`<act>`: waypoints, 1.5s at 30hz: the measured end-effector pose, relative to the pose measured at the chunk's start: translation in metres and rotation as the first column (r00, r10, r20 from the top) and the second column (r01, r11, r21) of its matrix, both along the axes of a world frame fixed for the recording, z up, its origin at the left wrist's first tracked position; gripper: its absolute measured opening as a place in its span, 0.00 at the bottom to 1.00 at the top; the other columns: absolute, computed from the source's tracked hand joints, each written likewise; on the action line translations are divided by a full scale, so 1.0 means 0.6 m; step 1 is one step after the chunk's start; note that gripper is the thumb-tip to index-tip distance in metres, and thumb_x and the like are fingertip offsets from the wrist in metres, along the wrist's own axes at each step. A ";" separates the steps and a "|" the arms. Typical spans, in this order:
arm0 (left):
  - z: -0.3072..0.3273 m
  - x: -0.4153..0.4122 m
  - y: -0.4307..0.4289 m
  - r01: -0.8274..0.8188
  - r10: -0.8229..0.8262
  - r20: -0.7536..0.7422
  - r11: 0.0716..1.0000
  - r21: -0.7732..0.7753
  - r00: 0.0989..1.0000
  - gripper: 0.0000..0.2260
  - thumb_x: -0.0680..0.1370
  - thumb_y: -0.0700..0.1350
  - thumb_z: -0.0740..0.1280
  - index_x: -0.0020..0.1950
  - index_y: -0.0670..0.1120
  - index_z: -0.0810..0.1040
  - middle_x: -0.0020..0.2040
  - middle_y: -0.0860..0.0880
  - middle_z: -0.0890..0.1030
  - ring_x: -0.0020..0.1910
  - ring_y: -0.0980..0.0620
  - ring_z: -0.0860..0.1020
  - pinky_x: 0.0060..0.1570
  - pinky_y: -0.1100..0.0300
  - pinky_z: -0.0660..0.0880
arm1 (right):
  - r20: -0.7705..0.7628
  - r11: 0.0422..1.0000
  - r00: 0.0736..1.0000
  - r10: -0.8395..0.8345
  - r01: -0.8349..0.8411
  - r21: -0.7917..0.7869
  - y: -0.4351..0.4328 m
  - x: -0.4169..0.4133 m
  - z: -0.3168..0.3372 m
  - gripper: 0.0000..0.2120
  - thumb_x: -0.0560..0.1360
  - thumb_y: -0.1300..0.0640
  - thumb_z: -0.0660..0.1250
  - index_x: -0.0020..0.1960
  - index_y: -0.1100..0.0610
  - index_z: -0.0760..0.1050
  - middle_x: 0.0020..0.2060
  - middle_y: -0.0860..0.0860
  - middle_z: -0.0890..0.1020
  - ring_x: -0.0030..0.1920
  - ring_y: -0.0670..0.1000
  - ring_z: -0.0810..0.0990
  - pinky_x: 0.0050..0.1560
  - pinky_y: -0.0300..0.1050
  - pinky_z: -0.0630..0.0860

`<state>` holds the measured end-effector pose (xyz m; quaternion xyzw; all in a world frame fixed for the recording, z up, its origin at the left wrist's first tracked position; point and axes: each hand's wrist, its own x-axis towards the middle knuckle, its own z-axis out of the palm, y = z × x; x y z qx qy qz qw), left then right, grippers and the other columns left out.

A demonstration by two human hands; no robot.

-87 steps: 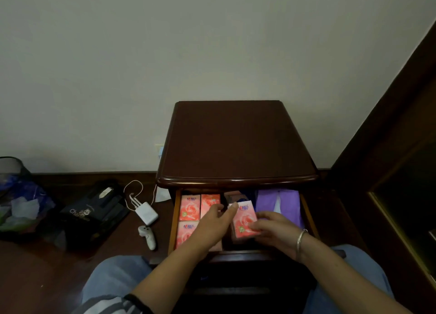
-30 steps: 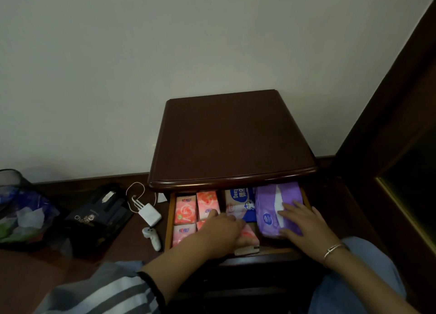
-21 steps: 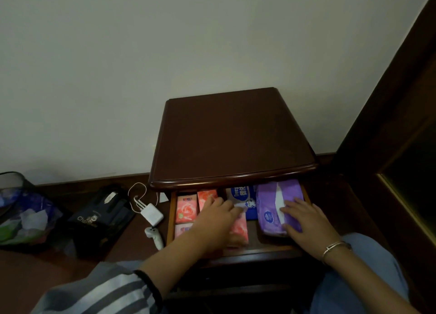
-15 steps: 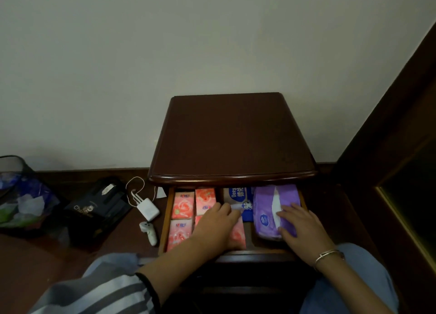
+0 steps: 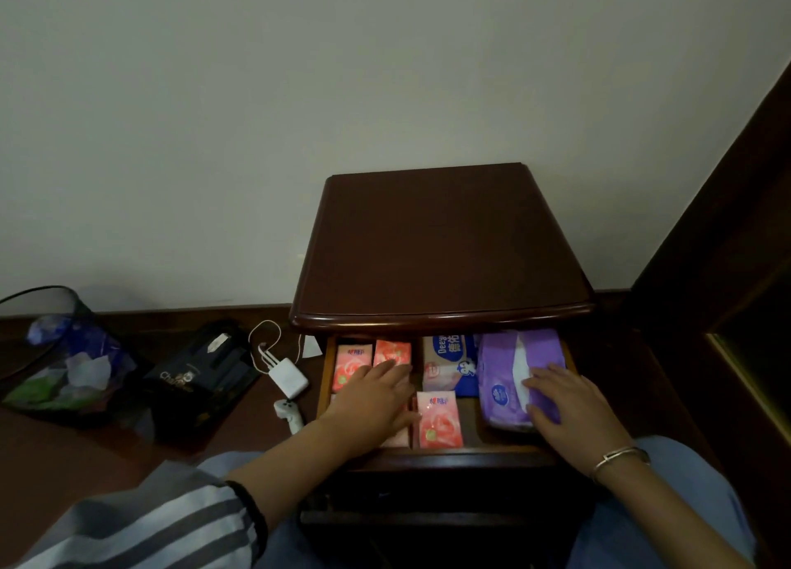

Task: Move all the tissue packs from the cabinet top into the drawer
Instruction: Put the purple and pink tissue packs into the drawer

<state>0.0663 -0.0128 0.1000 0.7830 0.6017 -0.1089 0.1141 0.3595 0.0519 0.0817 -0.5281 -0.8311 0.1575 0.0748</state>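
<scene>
Head view: the pink pack [image 5: 438,419] that both hands held over the drawer [image 5: 449,455] about three seconds ago now lies flat in the near middle of it. A second ago it sat tilted against the near rim. The left hand [image 5: 372,401] has since slid off it to the left. It now rests palm down on the left-hand pink packs, fingers [image 5: 396,367] straight, gripping nothing, thumb just beside the settled pack. The right hand [image 5: 565,406] has stayed flat on the purple pack [image 5: 505,380] at the right of the drawer, fingers spread, pressing rather than holding. The cabinet top [image 5: 441,243] shows no pack on its surface, so my read is the transfer is done and this is just tidying; closing the drawer looks like the only thing left, if that. Count in the drawer: four pink packs at least partly visible, two far left [image 5: 347,365], one mostly under the left hand, and the near-middle one; the hand may hide another. Also one blue-and-beige pack [image 5: 449,365] far middle, touching the purple one, and one purple pack. Zero packs up top. On the floor to the left: one white charger [image 5: 287,378] with its cable, one black box [image 5: 201,380], one bin [image 5: 55,354].
</scene>
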 end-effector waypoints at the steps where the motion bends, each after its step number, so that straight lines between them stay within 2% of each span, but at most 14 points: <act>1: 0.000 -0.006 -0.004 0.025 -0.026 0.015 1.000 0.005 1.000 0.25 0.80 0.61 0.52 0.75 0.53 0.60 0.79 0.50 0.56 0.77 0.48 0.53 0.73 0.48 0.54 | 0.002 1.000 1.000 0.000 0.000 0.004 0.000 0.000 0.000 0.20 0.75 0.48 0.64 0.66 0.47 0.71 0.69 0.45 0.70 0.73 0.46 0.61 0.72 0.45 0.56; 8: 0.006 -0.020 -0.019 -0.039 0.044 0.259 0.999 -0.022 0.965 0.28 0.81 0.58 0.56 0.78 0.54 0.52 0.79 0.53 0.52 0.77 0.53 0.53 0.71 0.60 0.53 | -0.057 0.997 0.998 -0.004 0.008 0.077 -0.003 -0.001 -0.001 0.20 0.71 0.54 0.70 0.62 0.52 0.76 0.64 0.50 0.76 0.70 0.53 0.67 0.70 0.50 0.63; 11: 0.008 -0.019 -0.013 -0.063 0.046 0.209 0.995 0.076 0.977 0.27 0.81 0.58 0.55 0.78 0.54 0.53 0.79 0.52 0.51 0.77 0.53 0.51 0.73 0.56 0.53 | -0.044 0.997 0.999 -0.003 0.007 0.080 -0.006 -0.002 0.002 0.21 0.71 0.53 0.69 0.63 0.52 0.75 0.65 0.50 0.76 0.70 0.53 0.67 0.70 0.49 0.62; 13: 0.009 -0.012 -0.007 -0.013 -0.003 0.181 0.996 0.086 0.984 0.26 0.81 0.59 0.52 0.78 0.55 0.52 0.79 0.53 0.50 0.78 0.53 0.49 0.75 0.52 0.53 | -0.049 0.997 0.999 -0.011 0.014 0.074 -0.006 -0.002 0.006 0.21 0.71 0.53 0.69 0.64 0.52 0.75 0.65 0.50 0.75 0.70 0.53 0.67 0.70 0.49 0.62; 17: 0.004 0.029 -0.005 0.218 -0.221 0.242 0.975 0.040 0.945 0.23 0.82 0.59 0.47 0.77 0.57 0.57 0.79 0.56 0.53 0.77 0.55 0.49 0.73 0.55 0.47 | -0.051 0.997 0.998 -0.020 0.024 0.068 -0.011 -0.004 0.014 0.22 0.72 0.52 0.68 0.66 0.52 0.73 0.67 0.50 0.73 0.71 0.52 0.65 0.71 0.48 0.61; 21: 0.004 0.021 0.006 0.311 -0.298 0.189 0.949 -0.046 0.936 0.20 0.82 0.55 0.52 0.74 0.55 0.64 0.77 0.55 0.60 0.77 0.55 0.55 0.74 0.48 0.48 | -0.075 0.997 0.996 -0.036 0.041 0.061 -0.012 -0.003 0.018 0.22 0.73 0.52 0.68 0.66 0.53 0.72 0.68 0.52 0.71 0.72 0.53 0.64 0.72 0.50 0.61; 26: 0.013 -0.002 -0.003 0.335 -0.314 0.195 0.938 -0.089 0.929 0.22 0.83 0.54 0.51 0.77 0.57 0.55 0.78 0.58 0.48 0.77 0.57 0.46 0.74 0.49 0.47 | -0.120 0.996 0.992 -0.029 0.038 0.081 -0.019 -0.004 0.025 0.20 0.74 0.52 0.68 0.65 0.55 0.74 0.66 0.53 0.74 0.70 0.54 0.67 0.70 0.52 0.64; 30: 0.026 -0.007 -0.033 0.157 -0.160 0.255 0.987 0.032 0.954 0.26 0.81 0.63 0.48 0.76 0.64 0.41 0.77 0.62 0.39 0.75 0.63 0.36 0.75 0.52 0.38 | -0.262 0.977 0.963 0.062 -0.005 0.211 -0.033 0.002 0.047 0.22 0.73 0.46 0.67 0.62 0.57 0.76 0.62 0.52 0.77 0.67 0.55 0.72 0.66 0.53 0.65; 32: 0.033 -0.029 -0.060 0.127 -0.152 0.204 0.983 0.131 0.967 0.32 0.76 0.71 0.48 0.75 0.65 0.38 0.77 0.63 0.36 0.75 0.62 0.34 0.73 0.49 0.34 | -0.188 0.970 0.971 0.145 -0.102 0.219 -0.040 0.018 0.058 0.33 0.69 0.34 0.63 0.68 0.53 0.70 0.67 0.47 0.70 0.71 0.51 0.65 0.70 0.54 0.58; 34: 0.037 -0.063 -0.092 0.154 -0.177 0.077 0.957 0.245 0.981 0.40 0.72 0.76 0.50 0.77 0.61 0.40 0.79 0.57 0.40 0.77 0.54 0.37 0.73 0.43 0.36 | 0.013 0.962 0.976 0.219 -0.218 0.165 -0.042 0.045 0.062 0.47 0.62 0.24 0.59 0.73 0.48 0.58 0.72 0.43 0.58 0.74 0.50 0.53 0.73 0.56 0.48; 36: 0.044 -0.094 -0.115 0.183 -0.166 -0.079 0.921 0.345 0.983 0.46 0.68 0.78 0.52 0.79 0.55 0.47 0.79 0.48 0.50 0.78 0.45 0.45 0.71 0.35 0.48 | 0.271 0.965 0.937 0.221 -0.250 0.078 -0.035 0.073 0.065 0.54 0.57 0.21 0.59 0.74 0.43 0.43 0.74 0.42 0.44 0.75 0.50 0.40 0.73 0.58 0.40; 38: 0.053 -0.110 -0.123 0.147 -0.107 -0.127 0.918 0.368 0.986 0.50 0.66 0.79 0.53 0.79 0.49 0.52 0.78 0.43 0.57 0.77 0.42 0.50 0.66 0.32 0.56 | 0.400 0.980 0.903 0.158 -0.193 0.047 -0.028 0.085 0.070 0.60 0.54 0.22 0.62 0.73 0.43 0.34 0.74 0.44 0.37 0.74 0.50 0.33 0.72 0.61 0.39; 42: 0.049 -0.114 -0.099 0.166 -0.089 -0.182 0.867 0.470 0.979 0.50 0.64 0.79 0.56 0.77 0.49 0.57 0.77 0.42 0.56 0.75 0.41 0.55 0.68 0.29 0.53 | 0.391 0.951 0.913 0.118 -0.217 0.220 -0.011 0.065 0.086 0.67 0.42 0.26 0.72 0.75 0.53 0.56 0.74 0.55 0.60 0.73 0.60 0.56 0.62 0.73 0.58; 45: 0.047 -0.127 -0.061 0.094 -0.001 -0.173 0.843 0.529 0.985 0.53 0.62 0.77 0.63 0.77 0.48 0.55 0.77 0.40 0.56 0.75 0.40 0.57 0.66 0.29 0.53 | 0.354 0.945 0.934 0.046 -0.156 0.289 0.023 0.039 0.090 0.69 0.40 0.28 0.74 0.74 0.54 0.56 0.73 0.57 0.60 0.72 0.61 0.56 0.60 0.75 0.58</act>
